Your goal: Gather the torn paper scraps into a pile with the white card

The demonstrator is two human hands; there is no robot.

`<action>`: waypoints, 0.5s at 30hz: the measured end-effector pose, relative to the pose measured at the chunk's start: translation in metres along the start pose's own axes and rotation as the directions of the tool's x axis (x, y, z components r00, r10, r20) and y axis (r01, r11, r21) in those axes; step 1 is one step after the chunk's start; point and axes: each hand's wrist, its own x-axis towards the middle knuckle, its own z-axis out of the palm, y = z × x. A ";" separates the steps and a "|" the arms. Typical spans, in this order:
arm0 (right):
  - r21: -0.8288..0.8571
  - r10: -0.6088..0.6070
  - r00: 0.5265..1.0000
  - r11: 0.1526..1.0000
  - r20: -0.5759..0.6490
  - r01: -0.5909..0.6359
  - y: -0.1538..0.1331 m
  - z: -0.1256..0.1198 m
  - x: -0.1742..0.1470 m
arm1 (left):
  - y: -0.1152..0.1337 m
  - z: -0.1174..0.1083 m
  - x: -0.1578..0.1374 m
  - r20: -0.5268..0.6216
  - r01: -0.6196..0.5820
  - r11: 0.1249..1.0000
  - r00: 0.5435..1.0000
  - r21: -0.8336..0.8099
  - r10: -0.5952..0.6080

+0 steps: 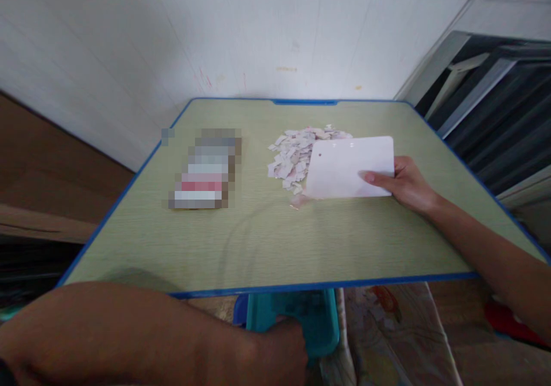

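My right hand (411,186) grips the right edge of a flat white rectangular board (344,171) with rounded corners and small holes, its thumb lying on top. The board stands over the right part of a heap of torn paper scraps (290,159) on the table. A small see-through scrap (297,202) lies by the board's lower left corner. Below the table's near edge, my left hand (286,343) is closed at the near left side of a teal plastic tray (329,340). Most of its fingers are hidden.
The folding table (267,248) has a blue rim and stands against a white wall (258,42). A blurred-out flat object (202,171) lies on its left side. Dark framed panels (495,96) lean at the right. Patterned fabric (391,328) shows below the table.
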 end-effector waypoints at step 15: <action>0.194 0.035 0.988 0.981 -0.151 -0.005 0.007 -0.003 0.003 | -0.006 -0.011 -0.005 0.033 -0.040 0.997 0.999 -0.064 0.042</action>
